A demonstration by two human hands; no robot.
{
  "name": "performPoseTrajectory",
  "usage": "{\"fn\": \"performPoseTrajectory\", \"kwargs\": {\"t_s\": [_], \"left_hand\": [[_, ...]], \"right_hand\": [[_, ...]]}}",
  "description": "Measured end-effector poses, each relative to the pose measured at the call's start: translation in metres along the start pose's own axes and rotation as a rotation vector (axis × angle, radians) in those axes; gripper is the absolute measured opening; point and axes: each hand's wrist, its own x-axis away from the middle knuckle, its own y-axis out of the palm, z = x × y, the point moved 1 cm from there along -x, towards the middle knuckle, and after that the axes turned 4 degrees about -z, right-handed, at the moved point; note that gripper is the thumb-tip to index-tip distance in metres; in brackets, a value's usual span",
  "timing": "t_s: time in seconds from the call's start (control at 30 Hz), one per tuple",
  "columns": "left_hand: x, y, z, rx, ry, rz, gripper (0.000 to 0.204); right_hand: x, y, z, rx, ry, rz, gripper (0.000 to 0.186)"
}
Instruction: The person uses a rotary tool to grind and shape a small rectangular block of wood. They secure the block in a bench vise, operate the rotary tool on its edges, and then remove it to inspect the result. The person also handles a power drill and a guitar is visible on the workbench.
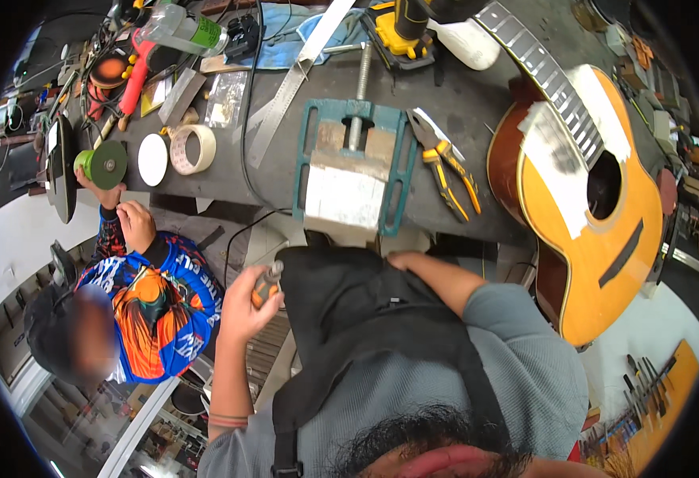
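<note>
My left hand is raised beside the black apron, its fingers wrapped round a short screwdriver-like tool with an orange and grey grip. The tool's metal end points up. On the other side of the apron, my right hand rests by the apron's edge; its fingers are mostly hidden. Just ahead, on the dark workbench, stands a green vise with a pale block at its near end. Pliers with yellow and black handles lie right of the vise.
An acoustic guitar with pale coverings on its top leans at the right. A tape roll, a metal rule and a yellow-black power tool lie on the bench. At the left a co-worker holds a green disc.
</note>
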Motion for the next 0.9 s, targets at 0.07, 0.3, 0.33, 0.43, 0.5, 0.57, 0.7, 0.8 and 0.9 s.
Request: {"fn": "performPoseTrajectory", "kwargs": {"t_s": [0.07, 0.3, 0.33, 0.43, 0.5, 0.57, 0.7, 0.8, 0.9], "left_hand": [[0.0, -0.003, 0.006, -0.018, 0.034, 0.051, 0.055], [0.0, 0.002, 0.005, 0.02, 0.086, 0.136, 0.052], [0.006, 0.015, -0.006, 0.076, 0.065, 0.142, 0.049], [0.003, 0.047, -0.03, 0.268, 0.055, 0.136, 0.046], [-0.006, 0.058, -0.028, 0.433, 0.091, 0.118, 0.041], [-0.015, 0.076, -0.043, 0.607, 0.151, 0.137, 0.039], [-0.02, 0.082, -0.032, 0.689, 0.284, 0.072, 0.043], [-0.016, 0.084, -0.022, 0.747, 0.36, 0.052, 0.043], [-0.005, 0.088, -0.014, 0.811, 0.432, 0.029, 0.043]], "right_hand": [[0.027, -0.046, -0.007, 0.029, -0.097, 0.026, 0.066], [0.064, -0.145, 0.003, -0.199, -0.129, 0.36, 0.05], [0.099, -0.152, -0.021, -0.044, -0.042, 0.422, 0.048], [0.205, -0.146, -0.067, 0.059, -0.02, 0.648, 0.044], [0.249, -0.121, -0.061, -0.024, -0.204, 0.757, 0.044], [0.319, -0.083, -0.103, 0.025, -0.26, 0.935, 0.034], [0.437, -0.045, -0.215, -0.364, -0.532, 1.226, 0.016], [0.443, -0.075, -0.232, 0.596, -0.182, 1.998, 0.017], [0.431, -0.108, -0.228, 0.738, 0.153, 2.006, 0.026]]}}
